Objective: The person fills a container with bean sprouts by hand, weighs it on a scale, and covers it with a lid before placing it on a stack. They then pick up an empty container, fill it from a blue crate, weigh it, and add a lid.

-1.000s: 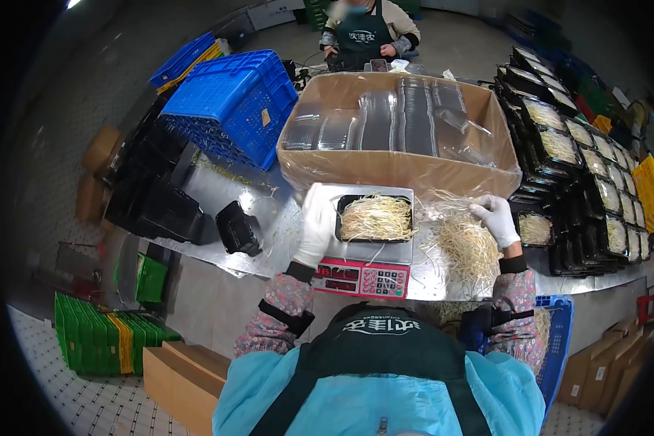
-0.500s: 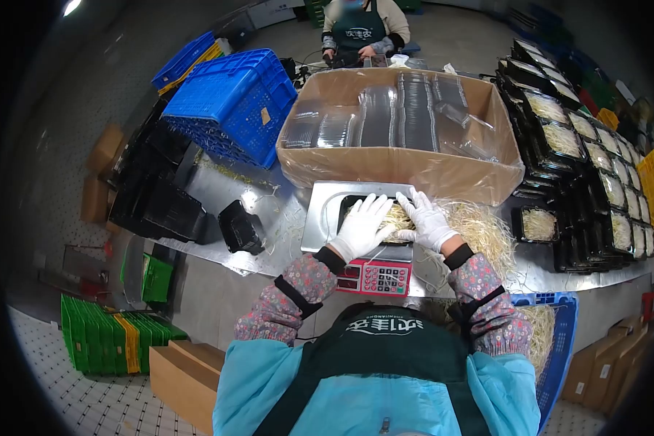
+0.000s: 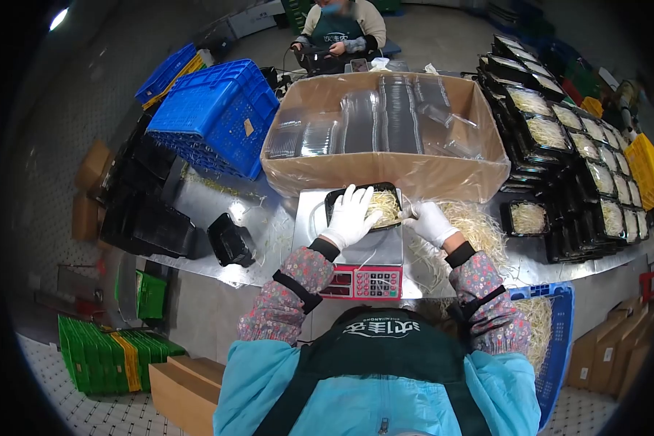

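A black plastic tray [image 3: 331, 200] filled with bean sprouts [image 3: 386, 206] rests on the metal plate of a scale [image 3: 374, 253] with a red keypad. White-gloved, my left hand [image 3: 350, 218] lies over the tray's left part with its fingers extended on the sprouts. My right hand [image 3: 432, 224], gloved too, is at the tray's right edge, fingertips drawn together; what they pinch is too small to make out. A loose pile of bean sprouts [image 3: 471, 229] spreads on the table just right of that hand. Farther right sits another filled tray [image 3: 527, 218].
Behind the scale stands a cardboard box [image 3: 385, 171] of clear plastic lids. Blue crates [image 3: 209, 116] and black trays [image 3: 149, 225] are at left, with one tray [image 3: 230, 241] apart. Stacked filled trays [image 3: 548, 134] line the right. A co-worker [image 3: 339, 36] is across the table.
My right hand has moved off the sprouts to the tray's right edge, its fingers closing. My left hand stays on the tray, which sits farther back on the scale. The view has shifted slightly.
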Available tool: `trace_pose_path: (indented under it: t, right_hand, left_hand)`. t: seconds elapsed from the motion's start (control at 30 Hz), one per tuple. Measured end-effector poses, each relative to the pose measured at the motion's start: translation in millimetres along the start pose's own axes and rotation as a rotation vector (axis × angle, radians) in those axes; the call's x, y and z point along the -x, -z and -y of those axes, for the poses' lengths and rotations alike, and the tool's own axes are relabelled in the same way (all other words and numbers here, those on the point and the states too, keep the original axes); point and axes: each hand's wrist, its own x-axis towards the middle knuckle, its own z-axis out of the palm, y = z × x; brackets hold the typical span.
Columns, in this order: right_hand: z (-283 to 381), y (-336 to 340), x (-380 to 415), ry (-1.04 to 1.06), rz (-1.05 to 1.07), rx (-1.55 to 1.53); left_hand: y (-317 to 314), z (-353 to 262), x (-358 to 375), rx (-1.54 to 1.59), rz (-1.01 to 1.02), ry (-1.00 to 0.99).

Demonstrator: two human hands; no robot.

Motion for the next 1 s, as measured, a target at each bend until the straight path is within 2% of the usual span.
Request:
trace_pose_path:
  t: [0.07,0.2,0.23,0.3,0.33,0.4,0.43,0.5,0.53,0.57,0.6,0.63,0.73,0.77,0.8,0.87,0.93,1.0]
  right_hand:
    - [-7,18,-3,-0.014,0.006,-0.111]
    - [45,88,-14,-0.143,0.079,-0.372]
    - [50,92,-19,-0.140,0.084,-0.372]
    - [60,91,-28,0.022,-0.061,-0.499]
    - [65,85,-34,0.025,-0.055,-0.503]
    - [76,67,-46,0.106,-0.044,-0.606]
    - [72,48,-52,0.158,-0.038,-0.594]
    - [65,16,-60,0.206,0.041,-0.204]
    - [61,3,-61,0.213,0.095,0.040]
    - [53,-6,-61,0.235,0.099,0.098]
    - [51,-2,-61,0.239,0.109,0.097]
    - [53,7,-58,0.257,0.068,0.093]
    - [59,40,-46,0.193,-0.009,0.107]
    - [56,46,-41,0.213,-0.099,0.059]
    - [55,49,-37,0.232,-0.186,0.008]
    - [65,47,-27,0.142,-0.279,-0.073]
    - [79,29,-14,0.133,-0.264,-0.223]
    - [102,3,-4,0.245,-0.096,-0.256]
  left_hand:
    - [5,0,2,0.048,0.104,0.029]
    - [31,2,7,0.226,0.057,0.080]
    - [39,6,10,0.407,-0.050,0.135]
    - [57,14,19,0.703,-0.293,0.257]
    - [63,16,27,1.067,-0.357,0.532]
    - [39,45,43,0.989,-0.711,0.571]
    - [30,60,56,0.985,-0.715,0.578]
    - [17,87,86,0.503,-0.441,0.674]
    - [10,96,99,0.501,-0.440,0.677]
    - [2,103,112,0.505,-0.420,0.697]
    - [-1,109,123,0.512,-0.402,0.723]
    - [15,105,126,0.737,-0.468,0.816]
    - [39,120,158,0.484,-0.414,0.856]
    - [43,125,168,0.531,-0.442,0.871]
    - [40,139,182,0.447,-0.427,0.835]
    - [35,155,200,0.523,-0.484,0.862]
    - [43,153,200,0.494,-0.493,0.891]
    - [42,152,192,0.496,-0.447,0.835]
